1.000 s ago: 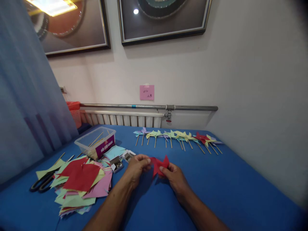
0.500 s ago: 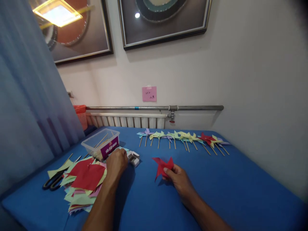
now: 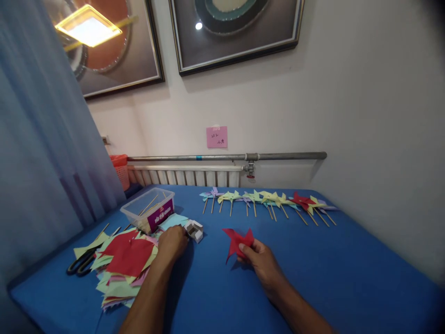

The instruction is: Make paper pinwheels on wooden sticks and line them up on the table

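Observation:
My right hand (image 3: 259,259) pinches a folded red paper pinwheel head (image 3: 238,240) just above the blue table (image 3: 313,269). My left hand (image 3: 173,242) reaches left with fingers curled down over a small box hidden beneath it, beside a small white box (image 3: 193,229) and the heap of coloured paper squares (image 3: 123,260). What its fingers hold, if anything, is hidden.
A row of finished pinwheels on sticks (image 3: 267,200) lies at the back of the table. A clear plastic tub (image 3: 147,214) holds wooden sticks. Black scissors (image 3: 81,262) lie at the far left. A curtain (image 3: 41,153) hangs left; a radiator (image 3: 184,176) stands behind.
My left hand let go of the red pinwheel and moved left to the small boxes by the paper heap. My right hand kept the pinwheel and stayed in place.

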Demonstrator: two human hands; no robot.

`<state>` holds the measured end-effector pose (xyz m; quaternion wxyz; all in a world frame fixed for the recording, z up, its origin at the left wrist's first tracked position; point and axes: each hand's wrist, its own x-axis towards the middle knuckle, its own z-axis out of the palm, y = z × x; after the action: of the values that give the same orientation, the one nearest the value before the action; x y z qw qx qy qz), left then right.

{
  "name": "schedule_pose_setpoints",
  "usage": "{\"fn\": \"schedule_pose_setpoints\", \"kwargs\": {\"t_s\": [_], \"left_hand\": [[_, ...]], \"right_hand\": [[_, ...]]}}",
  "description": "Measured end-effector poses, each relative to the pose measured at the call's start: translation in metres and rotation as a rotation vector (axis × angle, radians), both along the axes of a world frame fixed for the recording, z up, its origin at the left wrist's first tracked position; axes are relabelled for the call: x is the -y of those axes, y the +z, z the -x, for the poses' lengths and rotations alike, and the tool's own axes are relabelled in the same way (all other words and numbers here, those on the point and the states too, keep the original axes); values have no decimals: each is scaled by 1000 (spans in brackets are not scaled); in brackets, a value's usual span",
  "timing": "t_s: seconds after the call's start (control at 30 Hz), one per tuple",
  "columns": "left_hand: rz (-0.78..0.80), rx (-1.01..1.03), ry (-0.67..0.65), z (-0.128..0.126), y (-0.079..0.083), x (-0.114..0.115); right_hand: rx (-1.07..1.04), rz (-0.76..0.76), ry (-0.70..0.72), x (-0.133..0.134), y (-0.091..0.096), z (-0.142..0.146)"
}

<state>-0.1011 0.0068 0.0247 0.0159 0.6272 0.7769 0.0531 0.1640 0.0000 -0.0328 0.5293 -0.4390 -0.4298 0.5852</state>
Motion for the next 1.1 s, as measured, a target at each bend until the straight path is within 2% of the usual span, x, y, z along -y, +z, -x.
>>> {"fn": "schedule_pose_setpoints", "kwargs": {"t_s": [0.23, 0.47, 0.63, 1.0, 1.1], "left_hand": [[34, 41, 20, 7, 2, -5], [22, 116, 14, 14, -4, -10], [-3, 95, 35, 13, -6, -11], [-63, 110, 46, 10, 0, 1], [-127, 104, 35, 4, 1, 3]], "right_hand": [[-14, 10, 11, -1, 0, -1], [-6, 8, 6, -2, -1, -1], [0, -11, 10, -1, 2, -2], [-10, -9, 9, -2, 0, 0], [-4, -2, -2, 0, 0, -1]]}}
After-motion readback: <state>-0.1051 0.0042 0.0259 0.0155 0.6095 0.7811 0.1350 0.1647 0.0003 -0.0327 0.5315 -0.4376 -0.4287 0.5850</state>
